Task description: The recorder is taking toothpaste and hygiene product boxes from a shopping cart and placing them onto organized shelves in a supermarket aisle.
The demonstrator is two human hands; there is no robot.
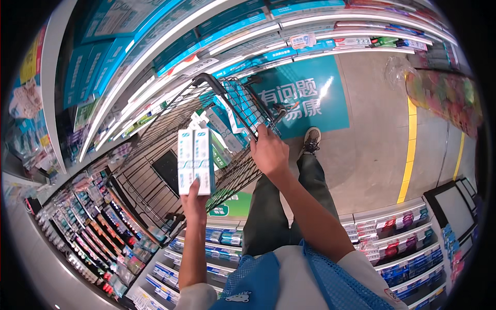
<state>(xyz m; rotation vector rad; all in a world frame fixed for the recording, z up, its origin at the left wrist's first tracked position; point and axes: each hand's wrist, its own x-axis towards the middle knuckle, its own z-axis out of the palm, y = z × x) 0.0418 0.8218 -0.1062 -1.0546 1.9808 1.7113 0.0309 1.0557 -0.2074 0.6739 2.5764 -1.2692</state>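
My left hand holds two slim white cartons side by side, its thumb across their lower end. They are over the basket of a wire shopping cart. The dark push handle of the cart runs diagonally, and my right hand is closed around its near end. Inside the cart lie several teal and white boxes and a green and white carton, partly hidden by the cartons in my hand and by the cart's wires.
Shelves of boxed goods curve along the far side, close to the cart. Racks of hanging packets stand at lower left. Other product shelves are behind my legs. A teal floor sticker and a yellow floor line mark the aisle.
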